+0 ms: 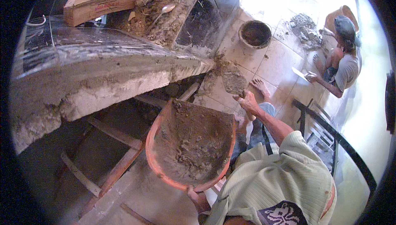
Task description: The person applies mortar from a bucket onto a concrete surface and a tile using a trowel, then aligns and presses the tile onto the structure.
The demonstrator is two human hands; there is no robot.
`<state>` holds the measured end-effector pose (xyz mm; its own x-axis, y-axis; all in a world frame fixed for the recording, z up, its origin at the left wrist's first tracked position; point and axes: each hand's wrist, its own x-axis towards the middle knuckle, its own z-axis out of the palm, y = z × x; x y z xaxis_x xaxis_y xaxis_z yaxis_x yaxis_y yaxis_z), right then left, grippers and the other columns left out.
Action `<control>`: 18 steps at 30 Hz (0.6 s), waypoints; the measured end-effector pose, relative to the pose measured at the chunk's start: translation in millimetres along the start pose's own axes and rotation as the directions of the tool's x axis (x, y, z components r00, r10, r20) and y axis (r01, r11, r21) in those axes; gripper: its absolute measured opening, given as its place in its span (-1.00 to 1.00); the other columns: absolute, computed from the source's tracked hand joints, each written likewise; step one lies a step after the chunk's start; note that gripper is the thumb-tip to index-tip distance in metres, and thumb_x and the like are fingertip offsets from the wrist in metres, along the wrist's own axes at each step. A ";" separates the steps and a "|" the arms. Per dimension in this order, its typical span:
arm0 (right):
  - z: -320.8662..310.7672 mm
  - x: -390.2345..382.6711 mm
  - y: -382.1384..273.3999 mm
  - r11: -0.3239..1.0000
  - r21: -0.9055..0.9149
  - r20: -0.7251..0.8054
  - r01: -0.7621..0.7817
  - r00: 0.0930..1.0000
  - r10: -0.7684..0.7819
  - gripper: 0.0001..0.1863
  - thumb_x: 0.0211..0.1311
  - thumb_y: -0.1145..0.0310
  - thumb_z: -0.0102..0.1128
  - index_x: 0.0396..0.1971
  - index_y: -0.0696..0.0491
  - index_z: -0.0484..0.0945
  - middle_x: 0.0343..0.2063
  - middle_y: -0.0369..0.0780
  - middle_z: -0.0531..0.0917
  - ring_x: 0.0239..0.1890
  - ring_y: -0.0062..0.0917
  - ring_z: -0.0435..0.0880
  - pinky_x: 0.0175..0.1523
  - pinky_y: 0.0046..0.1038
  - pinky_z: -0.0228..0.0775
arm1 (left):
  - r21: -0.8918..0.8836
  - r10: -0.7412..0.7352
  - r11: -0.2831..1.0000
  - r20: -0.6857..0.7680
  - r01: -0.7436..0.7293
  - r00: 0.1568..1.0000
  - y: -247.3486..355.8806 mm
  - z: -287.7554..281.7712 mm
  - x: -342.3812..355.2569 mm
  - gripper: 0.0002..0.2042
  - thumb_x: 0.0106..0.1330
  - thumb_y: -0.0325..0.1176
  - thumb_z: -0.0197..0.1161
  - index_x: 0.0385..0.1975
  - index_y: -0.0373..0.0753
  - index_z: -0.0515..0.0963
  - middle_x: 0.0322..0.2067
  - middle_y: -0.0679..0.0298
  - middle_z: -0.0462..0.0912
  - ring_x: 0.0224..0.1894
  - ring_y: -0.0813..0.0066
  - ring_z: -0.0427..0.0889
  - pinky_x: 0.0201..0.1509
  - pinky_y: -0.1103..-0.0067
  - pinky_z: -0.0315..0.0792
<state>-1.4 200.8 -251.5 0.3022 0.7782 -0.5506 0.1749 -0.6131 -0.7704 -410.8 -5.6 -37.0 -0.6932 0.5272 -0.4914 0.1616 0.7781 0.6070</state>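
My right hand [247, 102] is closed round the handle of a trowel. Its blade [234, 80] is coated in grey mortar and hangs over the tiled floor, apart from the basin. My left hand [198, 198] grips the lower rim of an orange basin [152, 155], with part of its fingers hidden beneath it. Wet brown-grey mortar lies in the basin and is smeared up its walls. The basin's far edge is straight, and it is tilted in front of my body.
A wooden ladder [119, 171] slants below a rough concrete slab [111, 87]. Above are a cardboard box [103, 4] and a spoon [167, 8]. A bucket [255, 34] and rubble [305, 29] stand on the tiles. At right, a crouching person [348, 70] holds a flat blade, beyond a dark railing [342, 142].
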 end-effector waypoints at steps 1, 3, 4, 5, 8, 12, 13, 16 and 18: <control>0.7 -3.1 9.8 0.999 0.017 -0.024 0.035 0.999 -0.035 -0.61 0.04 0.25 0.26 -0.17 0.18 0.54 -0.44 -0.18 0.64 -0.39 -0.53 0.52 -0.21 -0.42 0.38 | -0.097 -0.155 0.984 -0.060 0.149 0.986 -25.2 -13.9 25.2 -0.79 0.25 -0.24 0.03 -0.42 -0.28 0.35 -0.50 0.29 0.40 -0.43 0.39 0.33 -0.33 0.48 0.28; -2.3 -11.9 17.7 0.999 -0.035 -0.036 0.003 0.999 -0.004 -0.59 0.02 0.28 0.27 -0.14 0.20 0.51 -0.38 -0.13 0.65 -0.32 -0.49 0.57 -0.13 -0.41 0.40 | -0.227 -0.179 0.958 0.010 0.176 0.984 51.7 27.5 -12.1 -0.84 0.18 -0.32 0.03 -0.46 -0.28 0.32 -0.49 0.31 0.33 -0.42 0.41 0.31 -0.31 0.47 0.28; -7.8 -14.5 22.3 0.999 -0.043 -0.037 -0.004 0.999 0.003 -0.59 0.02 0.28 0.27 -0.14 0.20 0.51 -0.38 -0.13 0.65 -0.32 -0.49 0.57 -0.13 -0.41 0.40 | -0.361 -0.183 0.912 0.068 0.195 0.981 83.4 42.9 -28.2 -0.88 0.12 -0.39 0.04 -0.51 -0.28 0.29 -0.48 0.32 0.25 -0.42 0.42 0.30 -0.28 0.46 0.29; -26.1 -25.7 6.5 0.998 -0.054 -0.064 0.040 0.997 -0.043 -0.59 0.02 0.29 0.26 -0.15 0.21 0.51 -0.37 -0.12 0.66 -0.32 -0.48 0.58 -0.14 -0.41 0.40 | -0.410 -0.148 0.896 0.082 0.168 0.986 69.5 25.7 -24.5 -0.88 0.12 -0.39 0.04 -0.51 -0.28 0.29 -0.48 0.32 0.25 -0.42 0.42 0.30 -0.28 0.46 0.29; -49.9 -25.0 1.0 0.994 -0.110 -0.068 0.016 0.997 -0.024 -0.59 0.00 0.30 0.22 -0.16 0.22 0.51 -0.37 -0.10 0.66 -0.34 -0.45 0.60 -0.18 -0.38 0.42 | -0.144 -0.031 0.989 0.095 0.044 0.995 11.2 31.8 31.7 -0.87 0.05 -0.42 0.04 -0.47 -0.25 0.25 -0.46 0.32 0.23 -0.43 0.43 0.31 -0.31 0.47 0.29; -74.4 -11.8 11.9 0.984 -0.178 -0.011 -0.001 1.000 -0.001 -0.57 -0.05 0.23 0.19 -0.17 0.19 0.55 -0.41 0.04 0.64 -0.32 -0.17 0.66 -0.17 -0.26 0.46 | -0.353 -0.175 0.913 0.116 0.205 0.978 9.9 87.3 28.6 -0.85 0.04 -0.43 0.04 -0.43 -0.28 0.26 -0.43 0.28 0.27 -0.41 0.40 0.37 -0.33 0.47 0.34; -78.4 -7.0 20.9 0.973 -0.231 -0.048 0.000 0.999 -0.011 -0.56 -0.05 0.24 0.18 -0.16 0.19 0.54 -0.41 0.03 0.65 -0.32 -0.18 0.66 -0.17 -0.27 0.46 | -0.413 -0.258 0.868 0.095 0.274 0.961 14.1 101.2 24.3 -0.85 0.04 -0.43 0.04 -0.42 -0.30 0.28 -0.42 0.27 0.30 -0.41 0.37 0.40 -0.34 0.46 0.36; -91.4 -1.7 27.7 0.972 -0.234 -0.069 0.017 0.997 -0.034 -0.59 -0.05 0.25 0.19 -0.24 0.24 0.52 -0.46 -0.01 0.61 -0.39 -0.36 0.57 -0.21 -0.31 0.39 | -0.324 -0.249 0.902 0.149 0.285 0.957 -49.3 114.0 48.9 -0.81 0.03 -0.40 0.08 -0.39 -0.33 0.31 -0.41 0.21 0.36 -0.41 0.32 0.45 -0.36 0.40 0.40; -105.2 -7.6 32.5 0.994 -0.109 -0.117 -0.019 0.993 0.006 -0.57 -0.04 0.23 0.20 -0.25 0.26 0.51 -0.47 -0.05 0.60 -0.40 -0.37 0.55 -0.22 -0.29 0.38 | -0.257 -0.329 0.897 0.159 0.360 0.931 -23.3 151.1 32.7 -0.80 0.03 -0.37 0.09 -0.39 -0.33 0.32 -0.42 0.19 0.39 -0.41 0.28 0.48 -0.36 0.40 0.42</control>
<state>100.5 160.6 -238.5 0.4110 0.7532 -0.5135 0.2707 -0.6387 -0.7202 -331.1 45.0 -161.5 -0.5865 0.2895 -0.7564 -0.2852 0.8003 0.5275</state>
